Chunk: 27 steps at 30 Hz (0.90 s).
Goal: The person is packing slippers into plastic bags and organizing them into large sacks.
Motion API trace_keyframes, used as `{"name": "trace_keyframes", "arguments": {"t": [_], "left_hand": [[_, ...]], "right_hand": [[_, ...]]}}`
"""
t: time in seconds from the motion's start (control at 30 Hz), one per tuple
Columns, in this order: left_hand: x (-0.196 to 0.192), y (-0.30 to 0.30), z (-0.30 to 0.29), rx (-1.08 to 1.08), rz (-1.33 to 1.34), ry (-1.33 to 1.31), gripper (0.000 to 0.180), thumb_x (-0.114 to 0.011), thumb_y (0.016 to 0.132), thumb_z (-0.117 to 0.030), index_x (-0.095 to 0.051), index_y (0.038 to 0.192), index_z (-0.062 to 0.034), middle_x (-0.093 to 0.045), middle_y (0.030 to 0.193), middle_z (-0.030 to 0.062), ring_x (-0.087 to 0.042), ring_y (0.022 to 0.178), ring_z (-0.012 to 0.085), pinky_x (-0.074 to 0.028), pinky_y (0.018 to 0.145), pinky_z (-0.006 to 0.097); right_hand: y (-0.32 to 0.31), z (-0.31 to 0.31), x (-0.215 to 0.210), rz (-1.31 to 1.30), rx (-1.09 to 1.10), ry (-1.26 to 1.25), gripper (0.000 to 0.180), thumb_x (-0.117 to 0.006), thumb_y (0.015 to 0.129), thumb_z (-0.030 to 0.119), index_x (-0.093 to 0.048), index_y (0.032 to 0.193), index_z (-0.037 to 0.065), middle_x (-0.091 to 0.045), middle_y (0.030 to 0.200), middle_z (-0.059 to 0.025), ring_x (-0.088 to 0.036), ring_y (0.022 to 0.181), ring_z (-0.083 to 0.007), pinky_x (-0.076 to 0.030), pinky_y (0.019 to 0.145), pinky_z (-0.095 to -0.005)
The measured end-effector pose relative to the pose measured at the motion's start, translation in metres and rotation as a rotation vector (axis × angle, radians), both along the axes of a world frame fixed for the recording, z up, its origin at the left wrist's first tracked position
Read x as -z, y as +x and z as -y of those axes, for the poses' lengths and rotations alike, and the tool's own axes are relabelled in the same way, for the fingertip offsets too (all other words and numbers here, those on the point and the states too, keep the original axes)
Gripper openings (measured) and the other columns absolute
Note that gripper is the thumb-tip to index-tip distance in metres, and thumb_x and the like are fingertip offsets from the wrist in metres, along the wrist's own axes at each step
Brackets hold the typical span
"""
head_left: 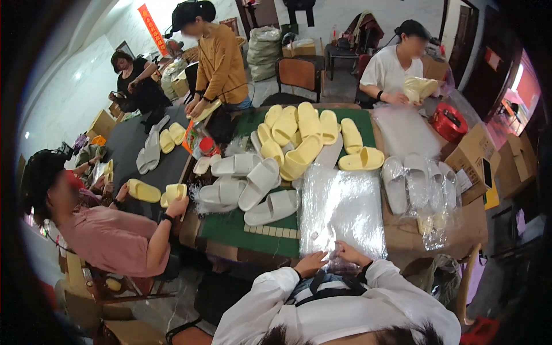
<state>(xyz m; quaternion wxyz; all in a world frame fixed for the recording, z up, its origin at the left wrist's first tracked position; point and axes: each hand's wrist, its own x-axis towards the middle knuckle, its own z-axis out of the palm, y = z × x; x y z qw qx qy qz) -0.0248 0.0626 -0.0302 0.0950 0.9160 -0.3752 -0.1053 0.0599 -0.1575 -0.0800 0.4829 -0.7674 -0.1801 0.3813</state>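
Note:
A stack of shiny clear plastic bags [342,201] lies in front of me at the table's near edge. My left hand [312,264] is at its lower edge, fingers drawn together on the plastic. Close beside it, my right hand [352,253] pinches the same edge of a bag. Just left of the stack are loose grey slippers [272,208], some lying across each other. Beyond them several pale yellow slippers [303,156] are heaped. To the right, grey slippers in clear wrapping [418,184] lie side by side.
More clear bags [407,131] and a red round container [448,122] are at the far right, near a cardboard box [472,155]. Co-workers handle yellow slippers on the left [144,191], at the back and at the far right. A pale strip [271,231] lies on the green mat [221,233].

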Motion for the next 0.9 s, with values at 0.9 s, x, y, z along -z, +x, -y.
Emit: {"name": "trace_keyframes", "arguments": {"t": [0.9], "left_hand": [[0.060, 0.052, -0.079, 0.517, -0.062, -0.025, 0.041, -0.034, 0.086, -0.016, -0.036, 0.127, -0.0107, -0.033, 0.133, 0.0182, -0.036, 0.121, 0.0300, -0.034, 0.096, 0.037]], "right_hand": [[-0.049, -0.082, -0.073, 0.524, 0.146, -0.657, 0.050, -0.053, 0.075, 0.023, -0.037, 0.119, 0.004, -0.056, 0.096, -0.0255, -0.056, 0.088, -0.0399, -0.045, 0.072, -0.0488]]}}
